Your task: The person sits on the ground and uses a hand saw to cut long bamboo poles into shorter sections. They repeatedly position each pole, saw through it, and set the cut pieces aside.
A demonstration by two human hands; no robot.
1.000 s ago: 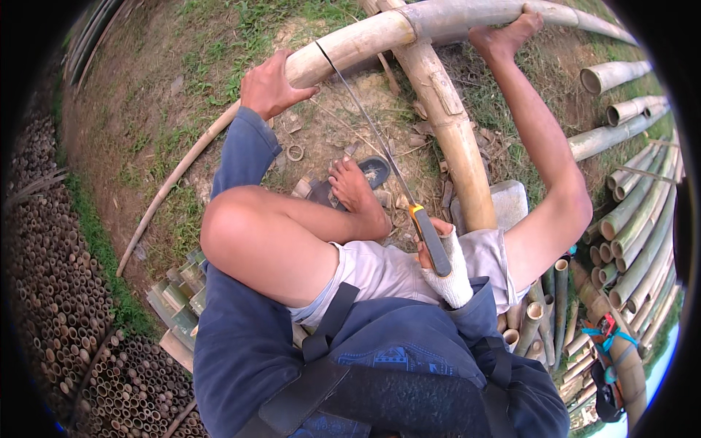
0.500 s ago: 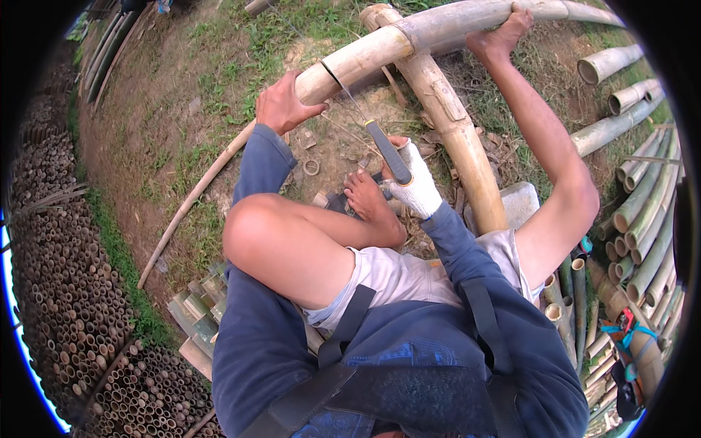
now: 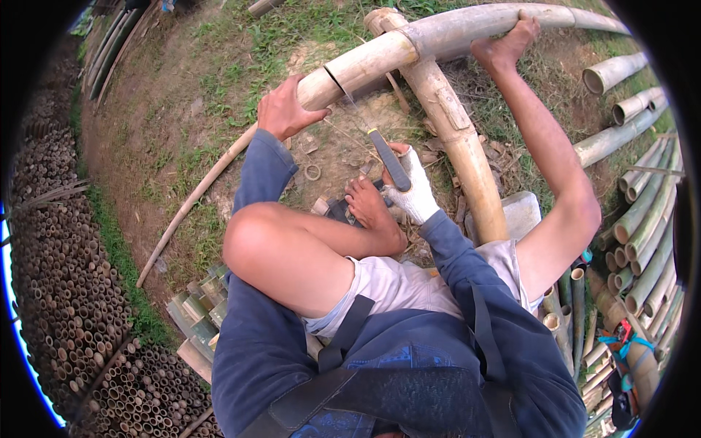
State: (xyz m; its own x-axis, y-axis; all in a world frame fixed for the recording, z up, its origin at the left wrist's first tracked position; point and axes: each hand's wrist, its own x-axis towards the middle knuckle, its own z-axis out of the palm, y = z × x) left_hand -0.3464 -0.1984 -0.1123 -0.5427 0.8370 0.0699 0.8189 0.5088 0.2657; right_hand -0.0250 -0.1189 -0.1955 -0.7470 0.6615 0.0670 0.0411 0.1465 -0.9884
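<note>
A thick pale bamboo pole point(image 3: 376, 58) lies across in front of me, with a dark narrow cut point(image 3: 334, 78) near its left end. My left hand point(image 3: 286, 108), bare, grips that end just left of the cut, thumb underneath. In a white glove, my right hand point(image 3: 413, 188) is closed around the grey and yellow handle of a handsaw point(image 3: 390, 160). The saw's thin blade runs up from the handle into the cut, where part of it is hidden. My right foot point(image 3: 506, 45) presses against the pole farther right.
A second bamboo pole point(image 3: 456, 124) slants beneath the first and supports it. A thin curved stick point(image 3: 191, 198) reaches down to the left. Bundled cut bamboo point(image 3: 73, 292) fills the far left; more poles point(image 3: 646, 212) lie at right. A small bamboo ring point(image 3: 312, 172) lies on the dirt.
The saw and my right hand have drawn back slightly toward me, the handle now lower. My left hand keeps its grip on the bamboo pole.
</note>
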